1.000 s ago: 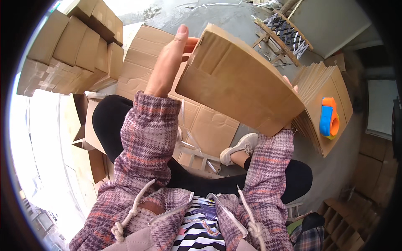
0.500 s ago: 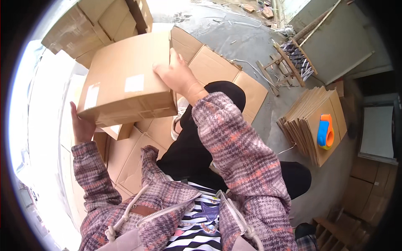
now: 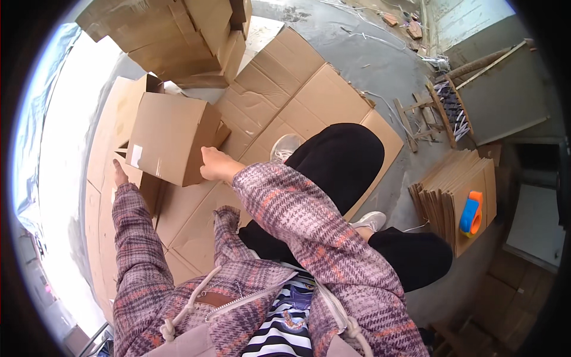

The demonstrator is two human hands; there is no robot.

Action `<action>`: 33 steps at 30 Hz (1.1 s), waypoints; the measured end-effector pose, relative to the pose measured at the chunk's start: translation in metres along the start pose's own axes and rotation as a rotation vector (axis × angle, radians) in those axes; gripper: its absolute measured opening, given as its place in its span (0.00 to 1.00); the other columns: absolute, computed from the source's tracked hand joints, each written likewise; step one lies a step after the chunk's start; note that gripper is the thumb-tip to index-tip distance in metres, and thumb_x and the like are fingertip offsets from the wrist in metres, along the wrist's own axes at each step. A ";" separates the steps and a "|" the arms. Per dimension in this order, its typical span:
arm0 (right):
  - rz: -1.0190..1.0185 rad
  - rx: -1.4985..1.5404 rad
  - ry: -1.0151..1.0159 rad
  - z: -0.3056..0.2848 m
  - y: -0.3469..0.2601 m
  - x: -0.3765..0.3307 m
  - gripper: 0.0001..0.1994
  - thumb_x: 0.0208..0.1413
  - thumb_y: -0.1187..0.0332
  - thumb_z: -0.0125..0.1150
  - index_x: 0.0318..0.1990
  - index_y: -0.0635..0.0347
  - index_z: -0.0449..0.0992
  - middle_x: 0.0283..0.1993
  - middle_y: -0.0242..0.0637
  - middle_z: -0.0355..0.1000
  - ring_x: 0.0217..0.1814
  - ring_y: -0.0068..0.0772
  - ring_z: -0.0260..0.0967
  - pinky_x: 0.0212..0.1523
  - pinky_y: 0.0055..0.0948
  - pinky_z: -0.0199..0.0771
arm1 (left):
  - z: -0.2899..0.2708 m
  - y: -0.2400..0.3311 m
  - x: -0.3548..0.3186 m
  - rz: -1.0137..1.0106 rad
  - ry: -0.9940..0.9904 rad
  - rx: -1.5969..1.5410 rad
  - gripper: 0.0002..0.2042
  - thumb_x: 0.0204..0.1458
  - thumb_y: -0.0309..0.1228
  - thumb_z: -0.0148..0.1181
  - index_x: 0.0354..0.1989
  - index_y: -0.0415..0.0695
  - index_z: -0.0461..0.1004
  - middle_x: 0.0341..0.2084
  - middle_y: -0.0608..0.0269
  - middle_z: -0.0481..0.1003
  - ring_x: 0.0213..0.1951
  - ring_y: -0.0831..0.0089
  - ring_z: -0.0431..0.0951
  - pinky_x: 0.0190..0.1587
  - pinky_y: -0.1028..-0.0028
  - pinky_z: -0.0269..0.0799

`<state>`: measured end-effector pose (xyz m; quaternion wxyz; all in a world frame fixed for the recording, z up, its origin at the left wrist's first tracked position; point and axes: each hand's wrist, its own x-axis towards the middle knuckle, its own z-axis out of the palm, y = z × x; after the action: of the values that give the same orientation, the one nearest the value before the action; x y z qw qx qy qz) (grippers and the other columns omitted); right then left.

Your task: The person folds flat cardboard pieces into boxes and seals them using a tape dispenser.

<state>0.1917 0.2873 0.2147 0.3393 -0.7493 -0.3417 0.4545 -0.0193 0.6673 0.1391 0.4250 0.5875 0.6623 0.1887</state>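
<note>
A closed cardboard box [image 3: 166,140] with a white label sits tilted among other boxes at the left. My right hand [image 3: 219,165] is at its near right edge, fingers bent against the side. Close to the box's left corner is my left hand [image 3: 121,174], one digit stretched out and the rest mostly hidden; I cannot tell whether it touches the box. Beneath and beside it are another cardboard box [image 3: 134,169] and a box with its top open [image 3: 128,110].
Flattened cardboard [image 3: 279,128] covers the floor around my shoes. Larger boxes [image 3: 172,41] stand at the far left. To the right, an orange and blue tape dispenser [image 3: 471,214] lies on a stack of flat cartons [image 3: 443,190]. A wooden stool [image 3: 443,113] lies beyond.
The labelled box has gone down from my raised hands onto the boxes at the left. My right hand has shifted from its top to its near right edge. The view has turned slightly.
</note>
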 end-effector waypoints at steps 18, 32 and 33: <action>-0.225 0.425 0.240 -0.071 0.004 -0.101 0.25 0.56 0.64 0.51 0.58 0.71 0.59 0.58 0.52 0.62 0.59 0.44 0.62 0.58 0.34 0.62 | 0.116 -0.118 -0.133 -0.602 -0.630 -0.791 0.53 0.34 0.77 0.41 0.67 0.55 0.46 0.67 0.61 0.40 0.67 0.54 0.39 0.63 0.46 0.34; -0.258 0.678 0.450 -0.115 0.029 -0.169 0.21 0.58 0.67 0.52 0.57 0.69 0.61 0.56 0.46 0.64 0.59 0.36 0.62 0.58 0.30 0.62 | 0.202 -0.045 -0.235 -0.167 -0.066 -0.351 0.39 0.47 0.63 0.46 0.63 0.50 0.57 0.57 0.62 0.60 0.52 0.64 0.66 0.49 0.59 0.59; -0.319 0.709 0.426 -0.115 0.023 -0.179 0.21 0.59 0.68 0.52 0.57 0.68 0.61 0.56 0.46 0.64 0.59 0.36 0.62 0.58 0.30 0.63 | 0.182 -0.042 -0.220 -0.119 -0.017 -0.401 0.39 0.48 0.63 0.46 0.63 0.50 0.56 0.57 0.63 0.61 0.52 0.64 0.66 0.47 0.58 0.61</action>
<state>0.2386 0.1054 0.3173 0.7041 -0.6016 -0.1983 0.3209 0.0860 0.4054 0.0791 0.5493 0.4525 0.6413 0.2866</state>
